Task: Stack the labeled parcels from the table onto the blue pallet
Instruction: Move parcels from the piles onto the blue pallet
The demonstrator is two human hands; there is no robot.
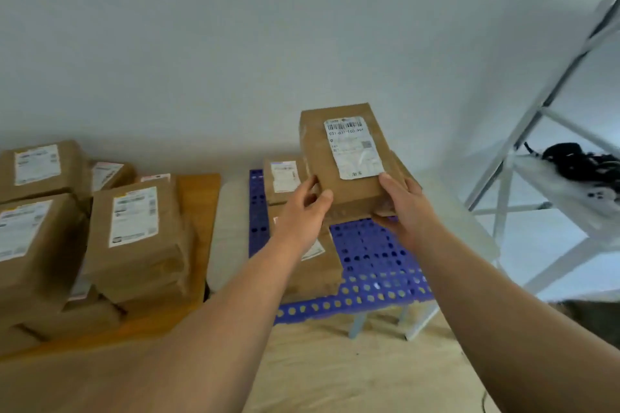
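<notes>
Holding a labeled parcel (347,157) in both hands above the blue pallet (372,255), tilted label-up.

Left hand (307,206) and right hand (401,203) clamp its near corners. Two parcels on the pallet (302,245) fill its left side; the perforated right stays bare. Stacked parcels (134,231) crowd the wooden table (198,198) at left, a metal shelf frame (550,157) stands right, plain wall behind.

You face a plain pale wall (235,43). At your right stands a white metal shelving frame (523,131) with diagonal braces, holding a dark tangled item (577,157). The floor (352,372) below is light wood-toned sheeting.
</notes>
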